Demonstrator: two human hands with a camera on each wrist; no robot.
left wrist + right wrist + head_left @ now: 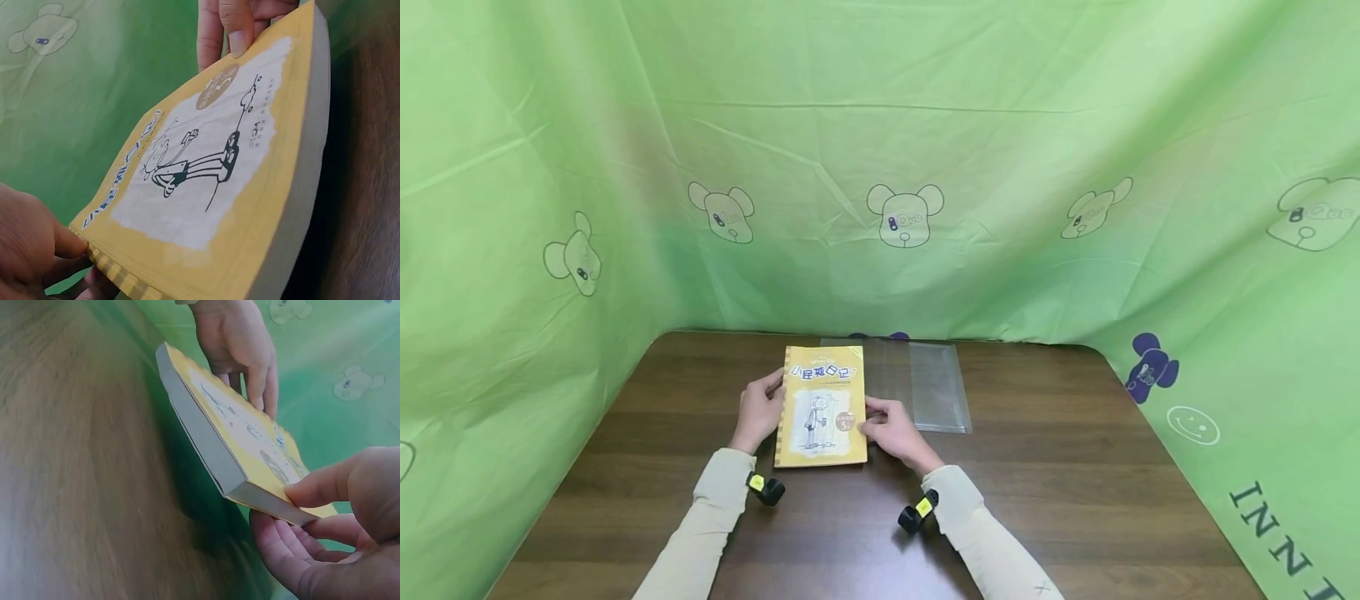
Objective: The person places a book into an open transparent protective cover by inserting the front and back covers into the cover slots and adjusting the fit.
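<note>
Between both grips (758, 412) (893, 429), probably pinched, book (822, 407)

- Left sleeve (698, 521): long, off-white fabric, lightly creased along the forearm.
- Right sleeve (988, 533): matching off-white fabric; one small, dark, cross-like mark (1043, 587) on the forearm.
- Left hand (759, 412) and right hand (897, 429): bare; each sleeve ends at the wrist.
- Left wrist camera (771, 492): compact black housing, rounded end, yellow label (757, 482).
- Right wrist camera (909, 520): likewise black, rounded, yellow-labelled; print too small to read.
</note>
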